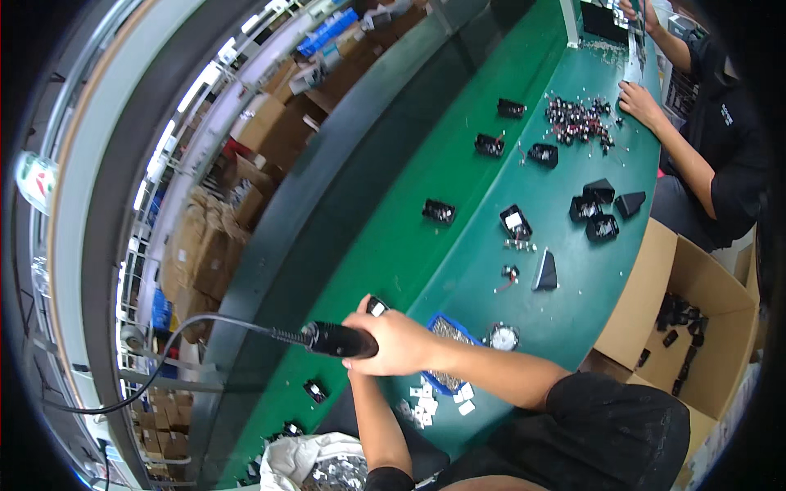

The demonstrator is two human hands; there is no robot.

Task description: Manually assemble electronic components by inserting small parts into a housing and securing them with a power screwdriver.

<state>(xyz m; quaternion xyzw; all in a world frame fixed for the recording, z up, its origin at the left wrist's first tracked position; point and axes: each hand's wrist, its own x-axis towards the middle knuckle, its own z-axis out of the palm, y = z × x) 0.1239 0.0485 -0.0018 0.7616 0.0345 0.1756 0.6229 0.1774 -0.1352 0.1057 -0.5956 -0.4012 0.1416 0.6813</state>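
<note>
My right hand [397, 340] is wrapped round a black corded electric screwdriver [340, 339], its cable end pointing left. My left hand [360, 308] is mostly hidden behind the right hand and the tool; the fingers that show are at a small black plastic housing [377, 306] with a pale part in it. Just right of my hands, a blue tray [471, 334] holds many small metal pieces, partly covered by my right forearm. Small white pieces [423, 404] lie loose beside it, and a round clear-and-white part [503, 337] sits past the tray.
More black housings [439, 211] stand along the green belt [385, 254]. Beyond lie a wedge-shaped black cover [545, 271] and a pile of wired parts [580, 121]. A cardboard box [630, 307] stands at right, a white sack [282, 458] near me. A co-worker [708, 147] sits far right.
</note>
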